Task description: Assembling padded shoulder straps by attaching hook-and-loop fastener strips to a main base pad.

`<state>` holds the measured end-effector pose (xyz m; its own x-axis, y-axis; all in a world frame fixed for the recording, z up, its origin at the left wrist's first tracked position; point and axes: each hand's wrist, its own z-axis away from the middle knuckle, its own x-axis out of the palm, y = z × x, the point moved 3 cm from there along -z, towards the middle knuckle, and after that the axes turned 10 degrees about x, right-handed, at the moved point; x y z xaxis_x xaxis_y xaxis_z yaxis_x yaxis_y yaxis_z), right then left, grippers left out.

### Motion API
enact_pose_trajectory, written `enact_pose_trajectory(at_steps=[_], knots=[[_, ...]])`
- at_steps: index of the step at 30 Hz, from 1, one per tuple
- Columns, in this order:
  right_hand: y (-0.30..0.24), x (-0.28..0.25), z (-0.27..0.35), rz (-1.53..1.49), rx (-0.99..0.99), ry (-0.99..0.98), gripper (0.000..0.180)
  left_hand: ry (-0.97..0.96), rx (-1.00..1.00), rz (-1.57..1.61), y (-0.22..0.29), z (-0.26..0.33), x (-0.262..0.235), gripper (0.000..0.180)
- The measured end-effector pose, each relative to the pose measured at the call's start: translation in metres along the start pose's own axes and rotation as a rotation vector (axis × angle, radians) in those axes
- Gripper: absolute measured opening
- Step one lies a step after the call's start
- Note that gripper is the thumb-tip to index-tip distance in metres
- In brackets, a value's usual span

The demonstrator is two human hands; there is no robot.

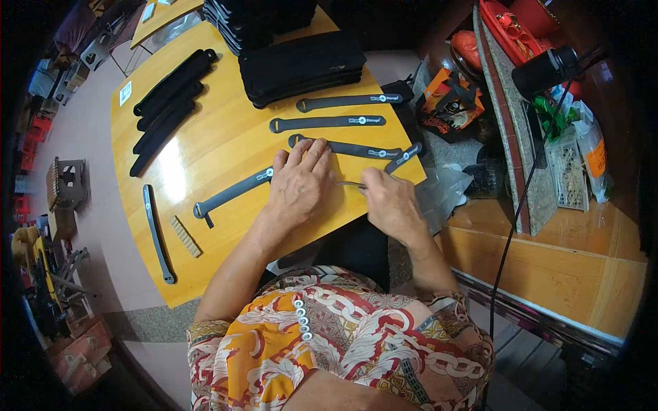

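Observation:
My left hand (299,179) lies flat on the yellow table, fingers stretched out and together. Its edge covers one end of a dark grey strap (234,192), whose looped end points left. The fingertips reach another dark strap (360,148). My right hand (394,205) is closed around a thin metal tool (351,183) that points toward the left hand; most of the tool is hidden in the fist. A short strap end (403,158) lies just beyond the right hand. Two more straps, a middle one (329,124) and a far one (349,103), lie side by side farther back.
Black strap stacks (301,68) fill the far table, with black bundles (171,99) at the left. A narrow strap (158,233) and a ridged tan strip (185,236) lie near left. A clear plastic bag (442,195) hangs by the right edge; a black cable (515,233) runs down the right.

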<state>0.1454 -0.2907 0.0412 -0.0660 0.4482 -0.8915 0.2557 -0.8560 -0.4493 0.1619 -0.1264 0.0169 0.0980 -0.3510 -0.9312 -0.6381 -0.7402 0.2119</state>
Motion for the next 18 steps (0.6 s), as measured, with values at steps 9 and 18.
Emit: enact_pose_trajectory(at_steps=[9,18], knots=[[0.179,-0.076,0.094,0.634,0.775,0.002,0.009,-0.02,-0.021,0.006,0.003,0.002,-0.003,0.039],[0.051,-0.035,0.047,-0.79,0.507,-0.171,0.01,0.123,0.013,0.112,0.001,0.02,-0.018,0.039]])
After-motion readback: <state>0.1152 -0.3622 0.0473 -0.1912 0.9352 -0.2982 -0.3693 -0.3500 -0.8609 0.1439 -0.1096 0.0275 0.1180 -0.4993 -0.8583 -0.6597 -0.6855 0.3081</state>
